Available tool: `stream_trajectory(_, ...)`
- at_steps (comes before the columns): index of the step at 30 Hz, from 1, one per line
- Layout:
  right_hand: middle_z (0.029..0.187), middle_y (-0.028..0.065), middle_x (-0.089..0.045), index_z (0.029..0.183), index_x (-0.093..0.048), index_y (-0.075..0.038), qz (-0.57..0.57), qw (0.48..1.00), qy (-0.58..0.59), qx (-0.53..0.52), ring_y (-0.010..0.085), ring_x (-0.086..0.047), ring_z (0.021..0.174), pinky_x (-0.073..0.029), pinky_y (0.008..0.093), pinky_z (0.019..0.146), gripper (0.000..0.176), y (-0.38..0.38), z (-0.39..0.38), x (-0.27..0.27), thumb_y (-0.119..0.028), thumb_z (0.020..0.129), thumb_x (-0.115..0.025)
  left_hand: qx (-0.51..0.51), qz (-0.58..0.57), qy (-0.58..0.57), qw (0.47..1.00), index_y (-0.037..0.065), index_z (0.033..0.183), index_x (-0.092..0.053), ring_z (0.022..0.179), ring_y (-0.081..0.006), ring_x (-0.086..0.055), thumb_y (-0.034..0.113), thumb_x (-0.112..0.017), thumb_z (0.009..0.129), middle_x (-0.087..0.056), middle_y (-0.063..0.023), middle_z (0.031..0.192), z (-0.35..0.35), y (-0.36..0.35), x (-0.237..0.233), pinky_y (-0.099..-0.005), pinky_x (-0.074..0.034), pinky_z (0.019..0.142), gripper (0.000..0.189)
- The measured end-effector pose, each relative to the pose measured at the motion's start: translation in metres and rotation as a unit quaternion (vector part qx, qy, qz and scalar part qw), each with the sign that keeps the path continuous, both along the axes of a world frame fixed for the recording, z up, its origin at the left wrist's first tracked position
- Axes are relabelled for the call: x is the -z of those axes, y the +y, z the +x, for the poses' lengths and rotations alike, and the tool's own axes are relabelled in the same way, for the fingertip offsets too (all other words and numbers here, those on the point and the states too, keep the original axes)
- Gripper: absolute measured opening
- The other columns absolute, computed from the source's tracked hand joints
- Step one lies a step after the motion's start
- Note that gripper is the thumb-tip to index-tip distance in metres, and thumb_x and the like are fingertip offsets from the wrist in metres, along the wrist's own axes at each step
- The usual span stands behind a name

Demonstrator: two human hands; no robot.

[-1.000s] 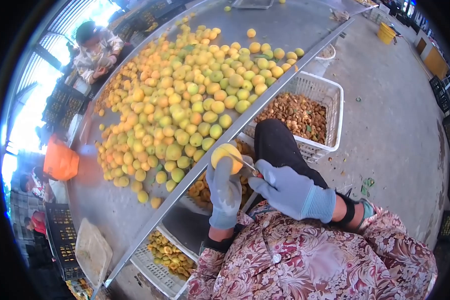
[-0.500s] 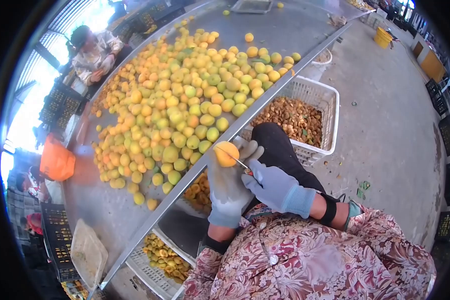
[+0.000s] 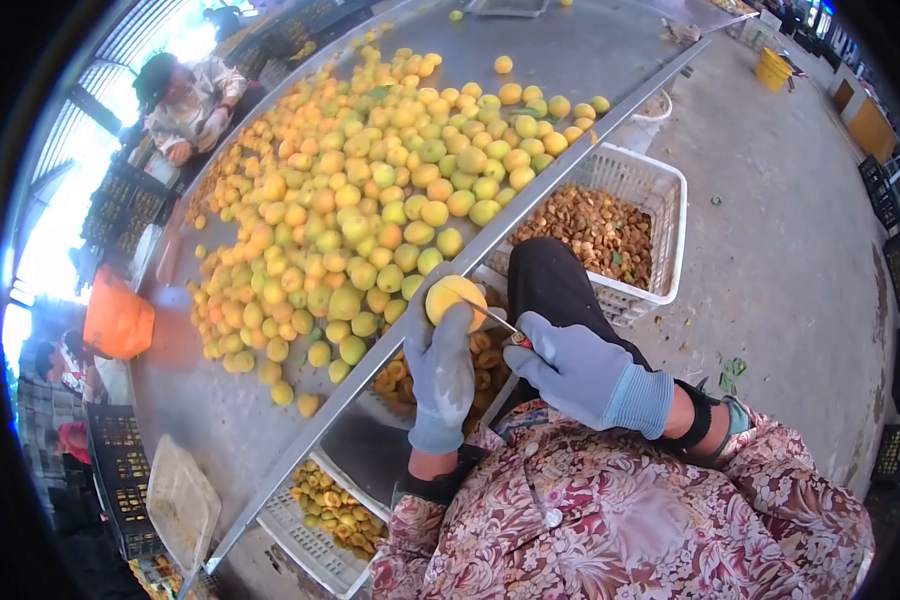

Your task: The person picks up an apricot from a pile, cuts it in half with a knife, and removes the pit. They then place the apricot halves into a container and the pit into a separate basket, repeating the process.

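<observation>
My gloved left hand (image 3: 442, 372) holds up an orange-yellow fruit (image 3: 456, 300) near the table's metal edge, its fingers around the lower side. In my gloved right hand (image 3: 575, 370) is a small knife (image 3: 521, 340) with a red handle, the thin blade lying against the fruit. Beyond them a large pile of yellow, orange and greenish fruit (image 3: 350, 210) covers much of the metal table (image 3: 580, 40). Beneath the hands, partly hidden by the left one, cut fruit (image 3: 485, 360) lies under the table edge.
A white crate (image 3: 670, 215) of brown pits stands right of the table, near my knee. Another white crate (image 3: 310, 540) with cut fruit is at the lower left. A co-worker (image 3: 185, 105) sits across the table. An orange bucket (image 3: 118, 315) and shallow tray (image 3: 182, 503) are at left.
The left hand has turned around the fruit, its fingers now lower and the cut fruit behind more exposed. The right hand and knife have shifted slightly right. The view has shifted a little.
</observation>
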State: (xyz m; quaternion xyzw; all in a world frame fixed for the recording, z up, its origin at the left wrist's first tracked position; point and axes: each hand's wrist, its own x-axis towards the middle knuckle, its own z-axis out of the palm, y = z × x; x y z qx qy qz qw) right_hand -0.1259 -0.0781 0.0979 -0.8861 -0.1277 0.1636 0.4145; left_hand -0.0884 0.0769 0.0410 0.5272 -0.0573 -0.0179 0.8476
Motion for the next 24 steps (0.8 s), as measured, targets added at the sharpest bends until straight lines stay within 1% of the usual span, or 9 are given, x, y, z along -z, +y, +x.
stream_trajectory(2, 0.063, 0.0215, -0.054, 0.094, -0.039, -0.001, 0.007, 0.999, -0.043, -0.022, 0.0378, -0.057, 0.063, -0.042, 0.0424, 0.056, 0.031, 0.002, -0.001, 0.000, -0.031, 0.093, -0.043, 0.008, -0.043, 0.011, 0.999, -0.002, 0.122, -0.043, 0.096, -0.0245, -0.057, 0.027, -0.046, 0.093, -0.053, -0.0174, 0.109, 0.002, 0.001, 0.007, -0.0416, -0.049, 0.083, 0.040)
stream_trajectory(4, 0.067, 0.0204, -0.057, 0.109, -0.041, 0.000, -0.008, 0.999, 0.039, 0.033, 0.0377, -0.058, 0.066, -0.044, 0.0465, 0.057, 0.034, 0.007, -0.004, 0.006, -0.031, 0.093, -0.041, 0.076, -0.196, 0.106, 0.972, -0.001, 0.118, -0.046, 0.094, -0.0271, -0.058, 0.034, -0.043, 0.095, -0.055, -0.0179, 0.109, 0.003, -0.001, 0.012, -0.0422, -0.048, 0.082, 0.043)
stream_trajectory(8, 0.066, 0.0200, -0.058, 0.100, -0.040, -0.002, -0.011, 0.998, 0.048, 0.050, 0.0381, -0.058, 0.064, -0.045, 0.0466, 0.057, 0.030, 0.009, -0.001, 0.013, -0.032, 0.093, -0.041, 0.081, -0.238, 0.152, 0.956, 0.000, 0.115, -0.048, 0.096, -0.0283, -0.057, 0.042, -0.040, 0.094, -0.056, -0.0178, 0.108, 0.002, -0.011, 0.010, -0.0423, -0.047, 0.084, 0.047)
stream_trajectory(10, 0.066, 0.0200, -0.058, 0.098, -0.039, -0.003, -0.031, 0.998, 0.014, 0.051, 0.0382, -0.058, 0.064, -0.045, 0.0468, 0.057, 0.030, 0.009, -0.001, 0.028, -0.032, 0.093, -0.041, 0.163, -0.302, 0.207, 0.916, -0.001, 0.117, -0.045, 0.102, -0.0299, -0.054, 0.044, -0.039, 0.094, -0.055, -0.0197, 0.110, 0.002, -0.011, 0.014, -0.0422, -0.045, 0.089, 0.050)
stream_trajectory(14, 0.066, 0.0195, -0.058, 0.097, -0.039, -0.004, -0.073, 0.997, 0.014, 0.036, 0.0379, -0.058, 0.064, -0.046, 0.0472, 0.057, 0.029, 0.007, 0.000, 0.028, -0.032, 0.092, -0.040, 0.151, -0.226, 0.145, 0.951, -0.002, 0.116, -0.045, 0.101, -0.0275, -0.054, 0.041, -0.042, 0.093, -0.054, -0.0181, 0.111, 0.001, -0.007, 0.018, -0.0394, -0.044, 0.088, 0.049)
stream_trajectory(17, 0.065, 0.0188, -0.058, 0.097, -0.040, -0.004, -0.062, 0.997, 0.014, 0.037, 0.0374, -0.059, 0.063, -0.046, 0.0472, 0.057, 0.029, 0.004, -0.002, 0.016, -0.032, 0.092, -0.041, 0.070, -0.218, 0.120, 0.966, -0.001, 0.116, -0.045, 0.099, -0.0235, -0.055, 0.036, -0.043, 0.093, -0.054, -0.0160, 0.114, 0.005, -0.006, 0.018, -0.0348, -0.044, 0.089, 0.043)
stream_trajectory(19, 0.065, 0.0185, -0.058, 0.097, -0.040, -0.003, -0.069, 0.997, 0.002, 0.031, 0.0374, -0.059, 0.062, -0.046, 0.0473, 0.056, 0.029, 0.004, -0.005, 0.012, -0.032, 0.092, -0.041, 0.057, 0.014, 0.108, 0.992, 0.000, 0.117, -0.045, 0.094, -0.0196, -0.056, 0.034, -0.044, 0.094, -0.057, -0.0129, 0.108, 0.002, -0.005, 0.007, -0.0320, -0.044, 0.085, 0.041)
stream_trajectory(22, 0.064, 0.0183, -0.058, 0.096, -0.040, -0.003, -0.065, 0.997, -0.028, 0.024, 0.0376, -0.058, 0.061, -0.046, 0.0477, 0.055, 0.028, 0.001, -0.004, 0.010, -0.031, 0.092, -0.041, 0.028, -0.004, 0.029, 0.999, 0.000, 0.115, -0.046, 0.081, -0.0173, -0.058, 0.038, -0.046, 0.093, -0.059, -0.0106, 0.096, -0.006, -0.014, -0.002, -0.0293, -0.047, 0.072, 0.044)
stream_trajectory(24, 0.063, 0.0182, -0.057, 0.096, -0.040, -0.003, -0.051, 0.997, -0.049, 0.024, 0.0377, -0.058, 0.060, -0.045, 0.0479, 0.054, 0.028, 0.003, -0.006, 0.013, -0.031, 0.092, -0.041, 0.009, -0.047, 0.088, 0.995, 0.000, 0.113, -0.047, 0.073, -0.0162, -0.056, 0.043, -0.044, 0.092, -0.058, -0.0092, 0.090, -0.004, -0.014, 0.006, -0.0280, -0.045, 0.063, 0.048)
